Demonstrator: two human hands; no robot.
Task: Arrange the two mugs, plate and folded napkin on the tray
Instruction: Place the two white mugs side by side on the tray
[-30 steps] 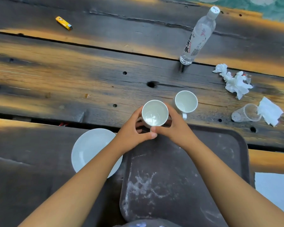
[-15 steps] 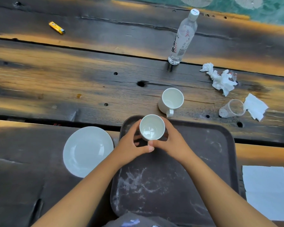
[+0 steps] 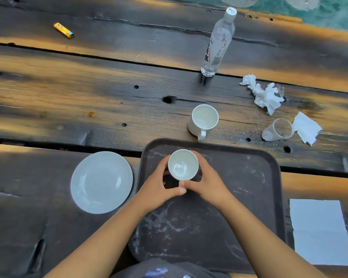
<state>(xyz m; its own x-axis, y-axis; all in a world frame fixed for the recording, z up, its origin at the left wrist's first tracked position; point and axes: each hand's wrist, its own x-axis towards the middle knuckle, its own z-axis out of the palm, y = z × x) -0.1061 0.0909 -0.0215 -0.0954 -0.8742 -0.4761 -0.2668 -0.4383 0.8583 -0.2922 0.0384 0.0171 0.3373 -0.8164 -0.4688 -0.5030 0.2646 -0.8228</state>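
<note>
A white mug (image 3: 182, 164) is upright over the far left part of the dark tray (image 3: 249, 189). My left hand (image 3: 159, 187) and my right hand (image 3: 208, 182) wrap around it from both sides. A second white mug (image 3: 203, 121) stands on the wooden table just beyond the tray's far edge, handle toward me. A white plate (image 3: 101, 182) lies left of the tray. A flat white napkin (image 3: 317, 231) lies right of the tray.
A water bottle (image 3: 218, 43) stands at the back. Crumpled tissue (image 3: 264, 95), a tipped clear plastic cup (image 3: 277, 130) and another tissue (image 3: 306, 128) lie at the right. A yellow lighter (image 3: 63, 30) lies far left. Gaps run between the table planks.
Both hands have brought the mug toward me, from beside the second mug at the tray's far edge to over the tray. The view has shifted, showing the napkin.
</note>
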